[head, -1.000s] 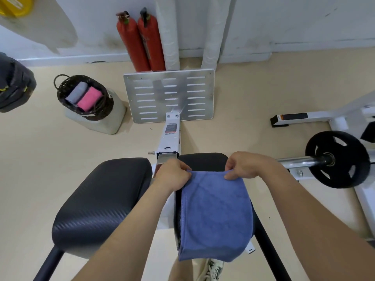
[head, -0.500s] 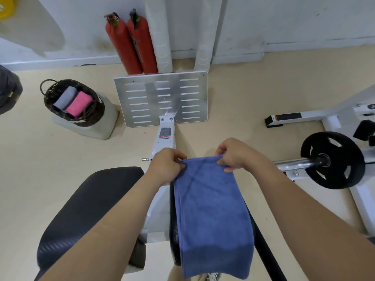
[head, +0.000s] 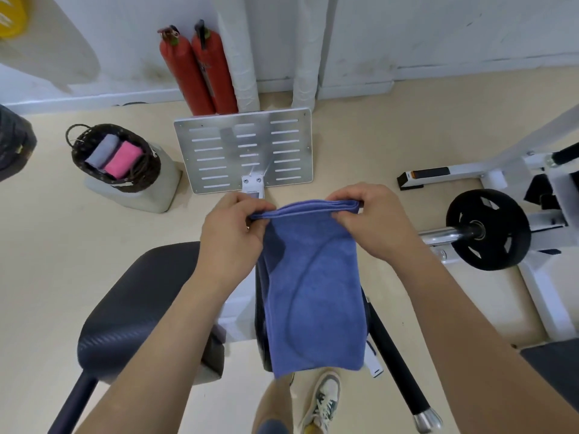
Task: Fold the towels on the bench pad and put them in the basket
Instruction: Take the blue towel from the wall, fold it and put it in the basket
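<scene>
A blue towel [head: 313, 286] hangs folded in the air in front of me, its lower part draping over the right bench pad, which it almost hides. My left hand [head: 233, 236] pinches the towel's top left corner and my right hand [head: 372, 222] pinches the top right corner. The left black bench pad [head: 138, 305] lies bare below my left forearm. A dark wicker basket [head: 116, 156] stands at the far left on a pale block, holding a folded grey towel [head: 101, 150] and a folded pink towel [head: 122, 159].
A slotted metal footplate [head: 244, 148] stands ahead, with two red fire extinguishers [head: 197, 67] behind it at the wall. A barbell with a black weight plate [head: 488, 228] and a white rack [head: 532, 170] fill the right. My shoe [head: 324, 399] shows below.
Both hands have lifted the towel's top edge up and away from the pad, and the towel now hangs longer and narrower. The camera view has shifted a little.
</scene>
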`<state>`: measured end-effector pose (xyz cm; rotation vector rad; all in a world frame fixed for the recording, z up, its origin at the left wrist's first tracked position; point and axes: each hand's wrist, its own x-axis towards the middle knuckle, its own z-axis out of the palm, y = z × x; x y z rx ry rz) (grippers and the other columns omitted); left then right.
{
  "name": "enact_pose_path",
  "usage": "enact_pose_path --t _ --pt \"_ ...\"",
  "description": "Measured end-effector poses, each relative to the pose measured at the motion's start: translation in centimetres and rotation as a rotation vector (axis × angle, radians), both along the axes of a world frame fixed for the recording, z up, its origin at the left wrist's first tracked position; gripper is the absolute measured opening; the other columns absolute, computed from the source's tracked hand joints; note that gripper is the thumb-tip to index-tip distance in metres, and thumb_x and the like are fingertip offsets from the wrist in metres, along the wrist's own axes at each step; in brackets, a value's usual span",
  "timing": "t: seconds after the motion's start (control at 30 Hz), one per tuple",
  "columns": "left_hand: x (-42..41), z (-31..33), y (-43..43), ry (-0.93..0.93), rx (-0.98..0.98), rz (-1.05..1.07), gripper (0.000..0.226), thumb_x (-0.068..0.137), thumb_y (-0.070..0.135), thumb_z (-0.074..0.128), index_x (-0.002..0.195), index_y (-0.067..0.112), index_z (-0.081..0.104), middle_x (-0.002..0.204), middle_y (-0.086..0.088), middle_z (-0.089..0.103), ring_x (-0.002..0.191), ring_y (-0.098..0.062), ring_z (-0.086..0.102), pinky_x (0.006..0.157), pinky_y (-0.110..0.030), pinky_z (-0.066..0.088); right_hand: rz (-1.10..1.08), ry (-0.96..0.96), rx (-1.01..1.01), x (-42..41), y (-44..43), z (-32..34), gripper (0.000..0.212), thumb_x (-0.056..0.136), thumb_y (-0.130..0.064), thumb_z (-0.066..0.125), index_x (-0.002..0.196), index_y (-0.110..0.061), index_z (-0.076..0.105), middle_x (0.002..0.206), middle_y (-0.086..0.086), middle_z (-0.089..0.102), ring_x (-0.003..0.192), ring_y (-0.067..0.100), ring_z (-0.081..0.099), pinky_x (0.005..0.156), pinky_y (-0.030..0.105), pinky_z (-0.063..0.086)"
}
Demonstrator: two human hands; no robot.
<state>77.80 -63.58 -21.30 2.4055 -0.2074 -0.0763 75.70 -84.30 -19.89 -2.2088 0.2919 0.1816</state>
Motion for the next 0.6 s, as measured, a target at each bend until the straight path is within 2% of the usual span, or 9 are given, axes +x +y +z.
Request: enact_pose_path --t 0.1,0.17,0.27,0.37,0.43,0.53,0.6 --pt "-0.9 1.5 0.0 -0.084 -0.004 0.023 0.024 0.084 0.004 0.065 0.103 0.017 0.073 0.094 0.009 0.053 0.082 -0.009 0.052 0.075 0.0 0.032 -0.072 -0.172 -0.028 -1.7 0.4 1.0 0.018 0.08 -0.005 0.064 0.089 -0.017 0.073 0.09 0.005 0.065 0.084 0.017 0.059 0.077 0.025 0.045" --pt "-0.9 2.1 -0.3 -0.123 0.02 0.02 0.024 0.086 0.005 0.063 0.105 0.015 0.072 0.096 0.008 0.05 0.084 -0.013 0.054 0.074 -0.003 0.031 -0.098 -0.196 -0.057 -2.1 0.5 1.4 0.016 0.082 -0.007 0.065 0.09 -0.017 0.074 0.092 0.006 0.066 0.085 0.018 0.059 0.079 0.027 0.046" --pt "-0.6 2.5 -0.8 -0.185 0.043 0.018 0.025 0.086 0.004 0.061 0.107 0.012 0.071 0.097 0.006 0.047 0.09 -0.016 0.054 0.077 -0.008 0.029 -0.113 -0.245 -0.068 -2.3 0.5 1.5 0.017 0.083 -0.009 0.064 0.093 -0.018 0.074 0.093 0.004 0.064 0.084 0.013 0.056 0.076 0.019 0.041" --pt "-0.3 2.9 -1.2 -0.226 0.044 0.026 0.024 0.086 0.004 0.059 0.106 0.01 0.07 0.1 -0.003 0.054 0.093 -0.021 0.056 0.081 -0.013 0.032 -0.129 -0.309 -0.035 -2.3 0.5 1.4 0.017 0.081 -0.007 0.064 0.092 -0.018 0.073 0.093 0.005 0.063 0.083 0.014 0.057 0.08 0.029 0.048" --pt "-0.8 3.4 -1.2 -0.273 0.037 0.0 0.024 0.084 0.004 0.058 0.103 0.013 0.069 0.103 -0.005 0.06 0.089 -0.02 0.058 0.078 -0.014 0.034 -0.135 -0.325 -0.025 -2.8 0.4 1.6 0.018 0.08 -0.005 0.064 0.092 -0.016 0.072 0.093 0.004 0.062 0.084 0.013 0.057 0.08 0.032 0.05" --pt "-4.4 3.9 -0.4 -0.264 0.07 -0.069 0.021 0.083 0.009 0.061 0.1 0.021 0.066 0.094 0.008 0.063 0.073 -0.01 0.055 0.067 -0.016 0.036 -0.116 -0.317 0.012 -6.3 0.1 1.7 0.02 0.08 0.001 0.064 0.09 -0.015 0.071 0.091 -0.002 0.058 0.082 0.004 0.055 0.078 0.026 0.052" --pt "-8.0 3.4 0.6 -0.209 0.113 -0.103 0.02 0.081 0.014 0.066 0.098 0.023 0.066 0.088 0.014 0.061 0.062 -0.003 0.049 0.06 -0.01 0.033 -0.066 -0.306 -0.026 -10.0 0.1 1.2 0.024 0.078 0.006 0.065 0.09 -0.015 0.069 0.093 -0.003 0.055 0.084 0.004 0.055 0.078 0.023 0.052"
